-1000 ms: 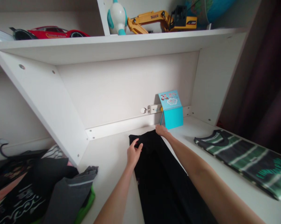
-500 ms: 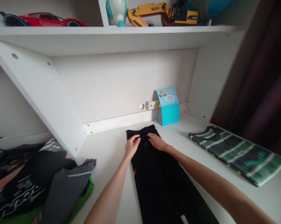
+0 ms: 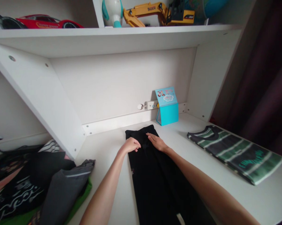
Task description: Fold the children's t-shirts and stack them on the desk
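Black trousers (image 3: pixel 152 178) lie lengthwise on the white desk, waistband toward the wall and legs running down to the bottom of the view. Over the left side of their upper part is my left hand (image 3: pixel 131 144), its fingers curled together; whatever is between the fingertips is hidden. My right hand (image 3: pixel 157 142) rests flat on the right side just below the waistband, fingers extended. A small pale tag or stripe (image 3: pixel 180 218) shows on the black cloth near the bottom edge.
A folded green striped T-shirt (image 3: pixel 236 153) lies to the right. Piled clothes (image 3: pixel 61 187) are on the left beside a slanting white panel (image 3: pixel 37 90). A blue desk calendar (image 3: pixel 168 109) stands at the back by a power strip (image 3: pixel 151 105). Overhead, a shelf (image 3: pixel 131 32) holds toys.
My left hand has moved slightly down and left over the trousers, its fingers curling closer together. My right hand stays on the cloth. The view has shifted slightly.
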### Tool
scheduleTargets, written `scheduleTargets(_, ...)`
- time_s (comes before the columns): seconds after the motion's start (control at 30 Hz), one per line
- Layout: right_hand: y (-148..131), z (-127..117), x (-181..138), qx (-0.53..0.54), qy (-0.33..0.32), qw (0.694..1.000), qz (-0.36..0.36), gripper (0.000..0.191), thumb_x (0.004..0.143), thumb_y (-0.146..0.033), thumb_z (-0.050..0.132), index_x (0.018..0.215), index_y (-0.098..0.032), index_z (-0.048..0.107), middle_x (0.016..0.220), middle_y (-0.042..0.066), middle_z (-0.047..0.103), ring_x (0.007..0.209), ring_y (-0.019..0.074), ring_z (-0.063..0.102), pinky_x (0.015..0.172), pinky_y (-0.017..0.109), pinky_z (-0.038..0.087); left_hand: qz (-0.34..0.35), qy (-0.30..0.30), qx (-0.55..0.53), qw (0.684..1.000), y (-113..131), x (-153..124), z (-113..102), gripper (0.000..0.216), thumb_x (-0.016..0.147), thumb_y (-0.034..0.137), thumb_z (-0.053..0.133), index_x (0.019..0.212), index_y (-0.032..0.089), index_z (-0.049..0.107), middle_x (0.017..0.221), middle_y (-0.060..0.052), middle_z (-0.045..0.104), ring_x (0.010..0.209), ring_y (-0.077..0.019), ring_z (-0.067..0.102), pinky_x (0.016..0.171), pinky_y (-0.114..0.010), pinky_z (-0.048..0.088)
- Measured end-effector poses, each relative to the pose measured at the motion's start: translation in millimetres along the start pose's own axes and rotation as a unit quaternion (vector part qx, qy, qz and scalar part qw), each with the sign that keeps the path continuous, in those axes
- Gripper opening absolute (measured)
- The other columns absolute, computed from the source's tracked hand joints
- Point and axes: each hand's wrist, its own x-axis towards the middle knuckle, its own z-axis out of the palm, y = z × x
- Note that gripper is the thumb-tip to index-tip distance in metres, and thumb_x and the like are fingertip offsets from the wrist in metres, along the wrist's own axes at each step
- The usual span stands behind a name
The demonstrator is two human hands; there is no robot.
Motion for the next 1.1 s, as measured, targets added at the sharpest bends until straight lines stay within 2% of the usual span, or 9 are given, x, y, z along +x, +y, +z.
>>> scheduleTargets(0.07,0.0,0.2,0.0,-0.003,-0.009,1.000,-0.005,0.041,0.090,-0.032,0.033,0.126,-0.020,0.049,0.136,0.004,0.042,0.127,0.0149,0.035,0.107,0.033,0.025,0.002,0.035,0.022,0.999,-0.2,0.3,-5.8,0.020,0.069,0.013,0.050,0.067,0.016,0.069,0.062,-0.004,0.066,0.057,-0.0166,0.063,0.066,-0.029,0.049)
scheduleTargets(0.2,-2.2,0.9,-0.6,-0.003,-0.019,1.000,-0.010,0.044,0.086,-0.039,0.044,0.125,-0.021,0.051,0.137,0.005,0.040,0.129,0.0190,0.031,0.108,0.036,0.022,0.073,0.139,0.063,0.986,-1.3,5.5,5.6,0.031,0.082,0.023,0.042,0.105,0.020,0.064,0.106,-0.007,0.064,0.097,-0.0184,0.059,0.091,-0.031,0.041)
scheduleTargets(0.27,-3.9,0.1,-1.6,0.002,-0.019,1.000,-0.012,0.049,0.084,-0.046,0.046,0.125,-0.019,0.051,0.137,0.008,0.040,0.129,0.0210,0.030,0.108,0.037,0.022,0.092,0.143,0.113,0.979,-5.4,9.1,17.7,0.035,0.084,0.029,0.044,0.114,0.019,0.059,0.122,-0.009,0.056,0.113,-0.0202,0.050,0.099,-0.032,0.034)
scheduleTargets(0.37,-6.3,-4.3,-4.6,0.021,-0.014,0.999,-0.025,0.051,0.084,-0.048,0.044,0.125,-0.016,0.050,0.137,0.011,0.040,0.128,0.0217,0.032,0.107,0.038,0.023,0.048,0.119,0.190,0.973,-15.6,13.4,31.4,0.042,0.085,0.036,0.044,0.123,0.021,0.052,0.138,-0.008,0.039,0.128,-0.0233,0.032,0.105,-0.040,0.024)
scheduleTargets(0.57,-10.2,-18.8,-18.3,0.070,-0.014,0.993,-0.090,0.029,0.072,-0.026,0.061,0.100,-0.019,0.059,0.131,0.010,0.044,0.125,0.0206,0.035,0.102,0.036,0.029,0.028,0.125,0.224,0.966,-27.2,14.8,36.0,0.050,0.087,0.037,0.036,0.134,0.022,0.036,0.145,-0.005,0.026,0.134,-0.0205,0.021,0.107,-0.041,0.018)
scheduleTargets(0.7,-12.2,-21.4,-22.2,0.087,-0.020,0.990,-0.107,0.019,0.068,-0.010,0.055,0.083,-0.019,0.062,0.122,0.009,0.052,0.120,0.0201,0.041,0.100,0.036,0.031,0.002,0.127,0.226,0.966,-27.0,14.9,36.3,0.057,0.084,0.042,0.039,0.136,0.019,0.032,0.147,-0.007,0.019,0.135,-0.0223,0.013,0.108,-0.038,0.016)
scheduleTargets(0.9,-10.3,-28.1,-21.7,0.105,-0.062,0.986,-0.109,0.015,0.067,-0.008,0.054,0.068,-0.019,0.063,0.124,0.004,0.053,0.123,0.0217,0.039,0.100,0.036,0.031,-0.014,0.080,0.217,0.973,-28.8,16.8,29.0,0.079,0.076,0.059,0.043,0.139,0.015,0.024,0.148,-0.012,0.008,0.136,-0.0250,0.004,0.108,-0.037,0.013)
scheduleTargets(1.0,-7.4,-30.6,-22.7,0.100,-0.072,0.987,-0.098,0.014,0.078,-0.021,0.052,0.081,-0.021,0.065,0.123,0.003,0.055,0.122,0.0199,0.041,0.101,0.035,0.032,-0.024,0.048,0.206,0.977,-27.7,15.8,22.9,0.094,0.068,0.070,0.045,0.140,0.015,0.021,0.147,-0.014,0.004,0.135,-0.0271,0.000,0.107,-0.039,0.013)
scheduleTargets(1.1,-4.8,-27.6,-18.8,0.077,-0.058,0.993,-0.070,0.035,0.092,-0.031,0.029,0.116,-0.023,0.053,0.125,0.002,0.053,0.120,0.0143,0.044,0.101,0.031,0.033,-0.033,0.045,0.206,0.977,-26.4,14.2,21.1,0.105,0.061,0.077,0.046,0.141,0.014,0.018,0.147,-0.016,0.001,0.135,-0.0296,-0.002,0.107,-0.041,0.012)
